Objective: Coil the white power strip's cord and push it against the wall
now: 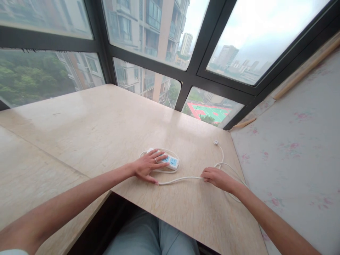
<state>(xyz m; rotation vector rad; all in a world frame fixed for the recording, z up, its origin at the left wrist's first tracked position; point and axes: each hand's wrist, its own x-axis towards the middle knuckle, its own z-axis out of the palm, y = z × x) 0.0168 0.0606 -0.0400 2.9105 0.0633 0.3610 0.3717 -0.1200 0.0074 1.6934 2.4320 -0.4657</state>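
A white power strip (170,161) with blue sockets lies on the beige marble-look tabletop (106,124), its cord partly looped around it. My left hand (147,166) rests flat on the strip's left end, fingers spread. The white cord (183,180) runs rightward to my right hand (216,177), which pinches it against the table. Beyond that hand the cord curves up to a white plug (215,142) lying near the table's far right corner.
Large dark-framed windows (186,78) wrap around the far side, showing buildings and a sports court below. A floral-patterned wall (292,148) borders the table on the right. My legs in light trousers (154,237) show under the near edge.
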